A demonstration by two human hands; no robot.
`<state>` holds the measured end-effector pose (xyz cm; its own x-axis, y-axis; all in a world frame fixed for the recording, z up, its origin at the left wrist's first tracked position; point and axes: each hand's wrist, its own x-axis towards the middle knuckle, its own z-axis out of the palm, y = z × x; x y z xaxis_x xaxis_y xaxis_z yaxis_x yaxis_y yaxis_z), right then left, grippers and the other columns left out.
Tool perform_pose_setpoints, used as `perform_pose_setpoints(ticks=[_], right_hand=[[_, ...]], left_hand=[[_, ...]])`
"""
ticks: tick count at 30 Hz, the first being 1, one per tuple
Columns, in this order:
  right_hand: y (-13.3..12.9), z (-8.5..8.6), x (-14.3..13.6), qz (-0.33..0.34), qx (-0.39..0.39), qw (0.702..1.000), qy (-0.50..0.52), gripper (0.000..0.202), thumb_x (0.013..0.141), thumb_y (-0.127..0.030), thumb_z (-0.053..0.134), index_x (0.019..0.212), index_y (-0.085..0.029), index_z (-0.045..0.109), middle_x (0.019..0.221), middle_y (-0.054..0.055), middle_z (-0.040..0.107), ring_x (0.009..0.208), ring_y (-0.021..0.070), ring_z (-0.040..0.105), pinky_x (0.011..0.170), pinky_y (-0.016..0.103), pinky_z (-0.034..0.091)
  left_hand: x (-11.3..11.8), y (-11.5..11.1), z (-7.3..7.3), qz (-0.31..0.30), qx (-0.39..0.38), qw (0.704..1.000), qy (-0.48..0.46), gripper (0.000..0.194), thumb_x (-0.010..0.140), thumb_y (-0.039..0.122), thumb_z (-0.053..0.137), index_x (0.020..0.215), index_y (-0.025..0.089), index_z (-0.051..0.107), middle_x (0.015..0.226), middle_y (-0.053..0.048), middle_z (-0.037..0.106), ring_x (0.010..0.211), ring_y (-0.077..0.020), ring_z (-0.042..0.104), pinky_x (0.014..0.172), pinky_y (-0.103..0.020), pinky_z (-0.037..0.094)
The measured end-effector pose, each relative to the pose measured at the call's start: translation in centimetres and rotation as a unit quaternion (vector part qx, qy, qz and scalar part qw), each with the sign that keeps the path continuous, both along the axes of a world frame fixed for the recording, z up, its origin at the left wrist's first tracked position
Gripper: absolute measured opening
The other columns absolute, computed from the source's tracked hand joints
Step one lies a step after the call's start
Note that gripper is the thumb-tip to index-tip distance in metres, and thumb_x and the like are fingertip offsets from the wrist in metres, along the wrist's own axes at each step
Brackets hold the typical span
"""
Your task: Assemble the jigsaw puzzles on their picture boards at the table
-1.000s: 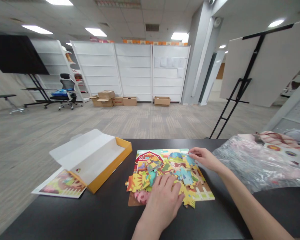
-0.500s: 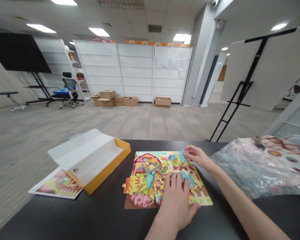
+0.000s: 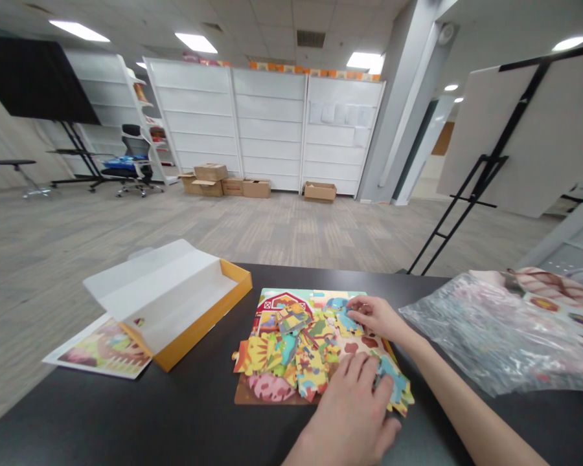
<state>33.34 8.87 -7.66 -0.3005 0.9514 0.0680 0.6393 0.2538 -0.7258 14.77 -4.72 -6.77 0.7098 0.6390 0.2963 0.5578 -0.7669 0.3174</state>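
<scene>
Fingers spread, my left hand (image 3: 357, 396) sweeps blue-and-yellow cardboard puzzle pieces (image 3: 393, 383) to the near right corner of the colourful farm-picture board (image 3: 245, 393) — likely making room — while my right hand (image 3: 383, 318), grip unclear, touches a light-blue piece (image 3: 347, 325) farther away.

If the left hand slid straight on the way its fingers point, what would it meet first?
Probably the right hand, lying ahead of the left hand across the brown-spotted puzzle patch, though their heights are unclear.
</scene>
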Motion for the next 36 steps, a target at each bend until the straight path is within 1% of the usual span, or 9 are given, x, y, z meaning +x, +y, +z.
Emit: perform_pose_setpoints(ticks=[4, 8, 12, 14, 17, 19, 20, 25, 36], right_hand=[[-0.4, -0.1, -0.5, -0.016, 0.104, 0.992, -0.070, 0.019, 0.087, -0.035, 0.061, 0.095, -0.020, 0.070, 0.084, 0.004, 0.071, 0.069, 0.0176, 0.063, 0.069, 0.031, 0.050], [-0.6, -0.3, -0.8, -0.012, 0.143, 0.986, -0.089, 0.017, 0.090, -0.032, 0.058, 0.093, -0.019, 0.069, 0.091, 0.006, 0.067, 0.067, 0.0159, 0.061, 0.069, 0.031, 0.050], [-1.0, 0.0, -0.9, -0.002, 0.142, 0.985, -0.099, 0.016, 0.091, -0.031, 0.059, 0.094, -0.019, 0.068, 0.096, 0.006, 0.063, 0.062, 0.0140, 0.058, 0.068, 0.031, 0.050], [-1.4, 0.2, -0.8, 0.020, 0.135, 0.985, -0.109, 0.020, 0.090, -0.034, 0.061, 0.102, -0.020, 0.068, 0.103, 0.007, 0.062, 0.064, 0.0140, 0.058, 0.070, 0.032, 0.051], [-1.8, 0.6, -0.5, 0.064, 0.126, 0.983, -0.119, 0.040, 0.084, -0.039, 0.071, 0.119, -0.021, 0.065, 0.121, 0.010, 0.059, 0.081, 0.0187, 0.064, 0.078, 0.034, 0.053], [-1.9, 0.6, -0.3, 0.077, 0.125, 0.982, -0.122, 0.051, 0.080, -0.041, 0.075, 0.125, -0.021, 0.063, 0.126, 0.011, 0.058, 0.095, 0.0233, 0.065, 0.085, 0.035, 0.053], [-1.9, 0.6, -0.3, 0.077, 0.123, 0.981, -0.125, 0.053, 0.079, -0.041, 0.076, 0.126, -0.020, 0.063, 0.126, 0.011, 0.058, 0.099, 0.0245, 0.065, 0.087, 0.036, 0.053], [-1.8, 0.3, -0.5, 0.059, 0.114, 0.982, -0.138, 0.050, 0.081, -0.045, 0.073, 0.125, -0.022, 0.064, 0.127, 0.011, 0.058, 0.100, 0.0247, 0.066, 0.089, 0.037, 0.054], [-2.2, 0.4, -1.2, 0.046, 0.118, 0.981, -0.150, 0.047, 0.084, -0.049, 0.070, 0.123, -0.025, 0.065, 0.123, 0.009, 0.058, 0.095, 0.0233, 0.067, 0.081, 0.034, 0.058]], left_hand=[[-0.2, 0.2, 0.2, -0.004, -0.010, 1.000, -0.005, 0.045, 0.097, 0.051, 0.047, 0.127, 0.018, 0.052, 0.137, -0.012, 0.053, 0.130, -0.0294, 0.045, 0.119, -0.048, 0.028], [-0.2, 0.2, 0.2, -0.002, -0.012, 1.000, -0.008, 0.044, 0.096, 0.051, 0.048, 0.126, 0.019, 0.053, 0.136, -0.011, 0.053, 0.130, -0.0290, 0.045, 0.120, -0.048, 0.026], [-0.2, 0.2, 0.3, -0.003, -0.016, 1.000, -0.008, 0.044, 0.097, 0.050, 0.048, 0.127, 0.018, 0.053, 0.137, -0.012, 0.053, 0.131, -0.0295, 0.044, 0.119, -0.048, 0.027], [-0.2, 0.2, 0.2, -0.003, -0.018, 1.000, -0.008, 0.043, 0.097, 0.049, 0.048, 0.127, 0.019, 0.053, 0.136, -0.012, 0.053, 0.131, -0.0294, 0.044, 0.119, -0.049, 0.026], [-0.2, 0.2, 0.1, -0.001, -0.021, 1.000, -0.007, 0.043, 0.096, 0.050, 0.049, 0.126, 0.019, 0.053, 0.136, -0.011, 0.053, 0.131, -0.0293, 0.044, 0.119, -0.048, 0.027], [-0.1, 0.2, 0.1, 0.002, -0.020, 1.000, -0.006, 0.043, 0.096, 0.051, 0.049, 0.125, 0.019, 0.053, 0.136, -0.011, 0.052, 0.132, -0.0297, 0.043, 0.118, -0.048, 0.029], [-0.1, 0.2, 0.1, 0.004, -0.019, 1.000, -0.006, 0.043, 0.096, 0.051, 0.049, 0.125, 0.019, 0.053, 0.136, -0.011, 0.052, 0.132, -0.0298, 0.043, 0.118, -0.048, 0.030], [0.0, 0.1, 0.2, 0.004, -0.009, 1.000, -0.006, 0.042, 0.097, 0.050, 0.047, 0.124, 0.019, 0.054, 0.133, -0.012, 0.054, 0.130, -0.0294, 0.044, 0.117, -0.048, 0.030], [0.0, 0.3, 0.0, 0.006, -0.004, 1.000, -0.003, 0.043, 0.098, 0.051, 0.044, 0.125, 0.019, 0.054, 0.136, -0.012, 0.052, 0.131, -0.0300, 0.043, 0.117, -0.049, 0.030]])
